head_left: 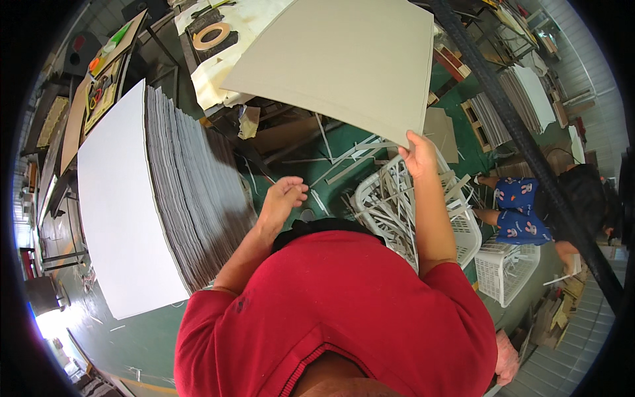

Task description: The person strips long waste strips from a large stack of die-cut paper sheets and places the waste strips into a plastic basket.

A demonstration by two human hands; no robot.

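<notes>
My right hand grips the near right corner of a large grey-beige board, with the thumb at its edge. The board tilts over the far worktable, its left corner close to the cream covering. My left hand hangs in front of my body, fingers loosely curled and holding nothing. To its left rises a tall stack of sheets, with a white face turned outward. Below my right forearm stands a white plastic basket full of thin offcut strips.
A roll of tape lies on the worktable. Loose strips litter the green floor. At right, a person in blue shorts stands by another white basket. A thick black bar crosses the right side. Scissors lie on a left-hand table.
</notes>
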